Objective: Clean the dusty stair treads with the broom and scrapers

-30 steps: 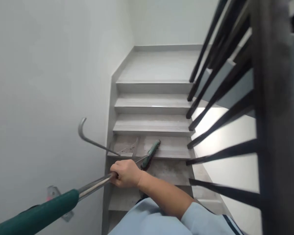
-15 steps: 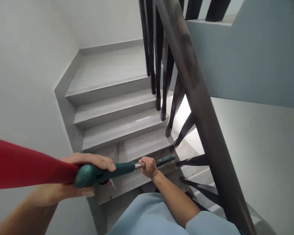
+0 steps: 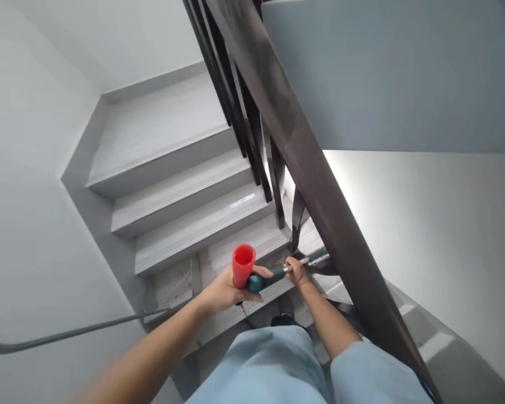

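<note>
My left hand [image 3: 227, 289] is closed around a red hollow tube [image 3: 243, 264], whose open end faces up at me, and the rounded green end of a long-handled brush [image 3: 273, 275]. Its fingers stretch along the green grip, above and below it. My right hand [image 3: 295, 271] is wrapped round the brush's thin metal shaft, farther along. Beyond that hand, the green brush head [image 3: 318, 254] reaches the dark railing, partly hidden. Under my left hand a small dark and red piece shows; I cannot make out what it belongs to.
Pale stone steps [image 3: 185, 199] rise to a landing, with a white wall on the left. A dark wooden handrail [image 3: 315, 168] with balusters slants down the right. A grey hooked rod [image 3: 76, 332] extends leftward from the steps. My feet are on a lower step.
Both hands and the brush have moved right. The red tube, formerly stretching left, now points up toward me. The grey hooked rod has come into view, and the camera has shifted.
</note>
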Demonstrator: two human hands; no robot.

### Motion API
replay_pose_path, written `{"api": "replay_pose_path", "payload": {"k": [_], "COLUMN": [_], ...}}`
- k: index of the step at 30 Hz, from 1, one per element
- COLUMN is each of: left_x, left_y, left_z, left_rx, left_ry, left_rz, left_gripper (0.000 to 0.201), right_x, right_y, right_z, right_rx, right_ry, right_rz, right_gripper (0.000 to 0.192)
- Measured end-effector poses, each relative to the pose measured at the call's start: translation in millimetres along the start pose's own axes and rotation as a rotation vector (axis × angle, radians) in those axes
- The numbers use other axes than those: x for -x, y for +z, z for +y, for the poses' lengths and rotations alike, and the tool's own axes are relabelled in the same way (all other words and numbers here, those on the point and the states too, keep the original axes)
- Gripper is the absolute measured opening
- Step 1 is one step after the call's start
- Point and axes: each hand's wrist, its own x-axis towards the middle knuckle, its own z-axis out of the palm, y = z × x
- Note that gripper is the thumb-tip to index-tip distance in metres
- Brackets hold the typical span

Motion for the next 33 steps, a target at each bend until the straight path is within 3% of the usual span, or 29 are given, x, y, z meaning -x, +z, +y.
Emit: {"api": "replay_pose_path", "payload": {"k": [5, 9, 12, 16, 19, 22, 24, 30, 33], "left_x": [4, 29, 38, 26, 2, -20, -26, 1, 4], "left_y": [-30.7, -50.3, -39.6, -14.2, -5.5, -5.3, -7.0, -11.3, -8.8], "left_z": [14, 24, 29, 30, 23, 14, 13, 33, 34], "left_rx": [-0.034, -0.122, -0.215, -0.235, -0.181, -0.172, -0.198, -0.203, -0.221], "left_ry": [0.036, 0.092, 0.097, 0.123, 0.096, 0.046, 0.030, 0.094, 0.107], "left_rz": [0.071, 0.202, 0.166, 0.024, 0.102, 0.201, 0.228, 0.189, 0.166], "left_gripper": [0.037, 0.032, 0.028, 0.030, 0.033, 0.037, 0.038, 0.035, 0.037], "right_x": [-11, -33, -40, -46, -53, -52, -46, -34, -44], "right_y": [1, -2, -8, -14, -14, -13, -12, -11, -14], "right_z": [-2, -17, -17, -7, 6, 19, 23, 11, 5], "right_rx": [0.116, 0.155, 0.126, 0.070, 0.037, 0.024, 0.031, 0.132, 0.136], "right_ry": [-0.088, -0.171, -0.137, -0.094, -0.039, 0.004, 0.003, 0.007, 0.035], "right_rz": [-0.023, 0.091, 0.204, 0.262, 0.164, -0.022, -0.079, 0.222, 0.201], "right_gripper": [0.013, 0.020, 0.022, 0.021, 0.019, 0.018, 0.018, 0.023, 0.024]}}
